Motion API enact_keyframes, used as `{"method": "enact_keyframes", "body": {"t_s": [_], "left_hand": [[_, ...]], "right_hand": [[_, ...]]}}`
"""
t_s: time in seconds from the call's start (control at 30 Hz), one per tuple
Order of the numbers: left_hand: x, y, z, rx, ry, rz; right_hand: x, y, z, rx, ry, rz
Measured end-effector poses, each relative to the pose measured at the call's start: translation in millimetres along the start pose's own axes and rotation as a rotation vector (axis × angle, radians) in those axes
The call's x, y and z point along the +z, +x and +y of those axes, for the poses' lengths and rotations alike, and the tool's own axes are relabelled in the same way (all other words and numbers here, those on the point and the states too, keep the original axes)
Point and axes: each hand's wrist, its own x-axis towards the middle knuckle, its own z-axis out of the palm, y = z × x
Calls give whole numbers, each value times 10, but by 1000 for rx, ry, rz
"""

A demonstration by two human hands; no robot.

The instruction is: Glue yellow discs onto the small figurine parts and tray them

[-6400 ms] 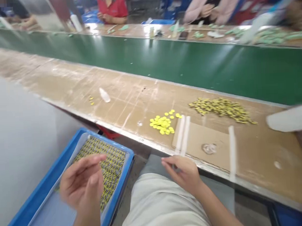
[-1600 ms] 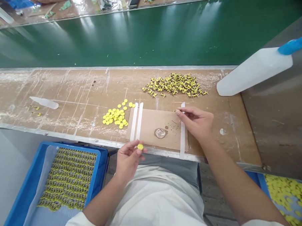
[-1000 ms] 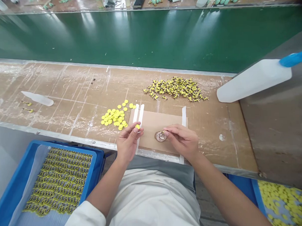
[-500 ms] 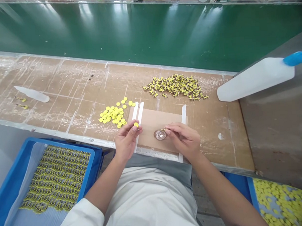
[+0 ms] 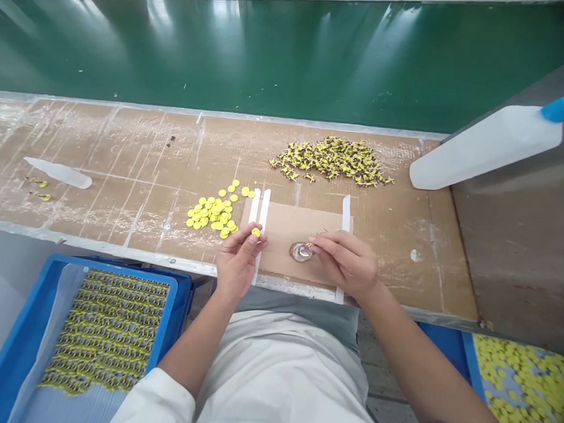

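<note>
Between the thumb and fingers of my left hand (image 5: 237, 263) is a small yellow disc (image 5: 256, 232), held up over the left edge of a taped-down cardboard sheet (image 5: 287, 220). My right hand (image 5: 347, 261) pinches a tiny yellow piece (image 5: 310, 244) at the rim of a small clear dish (image 5: 301, 252); the fingers hide most of that piece. The dish rests on the cardboard and its contents are hard to make out. Left of the sheet lies a loose heap of yellow discs (image 5: 211, 211). Beyond it is a pile of small yellow-and-brown pieces (image 5: 331, 159).
A white bottle with a blue top (image 5: 485, 146) leans at the right, beside a metal panel. A white pointed tube (image 5: 60, 173) lies far left. Blue trays (image 5: 173, 291) stand below the table edge, one with rows of finished-looking pieces. A green belt (image 5: 257, 63) runs behind.
My right hand has shifted very slightly, its fingertips still at the dish's rim. My left hand keeps the yellow disc in nearly the same place. The view has moved a little.
</note>
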Motion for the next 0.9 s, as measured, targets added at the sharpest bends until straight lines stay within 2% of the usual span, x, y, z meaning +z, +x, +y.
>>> {"method": "enact_keyframes", "body": {"t_s": [0.37, 0.5, 0.6, 0.73, 0.8, 0.9], "left_hand": [[0, -5, 13, -11, -22, -18], [4, -29, 27, -21, -22, -19], [27, -84, 53, -40, -31, -9], [115, -210, 94, -69, -60, -17], [182, -281, 103, -77, -75, -44], [290, -376, 97, -99, -86, -99]], "right_hand": [[34, 28, 36, -21, 43, -21], [-11, 68, -55, 13, 94, 80], [-37, 76, -161, 180, 141, 235], [-28, 111, -368, 553, 414, 490], [-14, 163, -509, 676, 584, 550], [9, 255, -732, 721, 739, 544]]}}
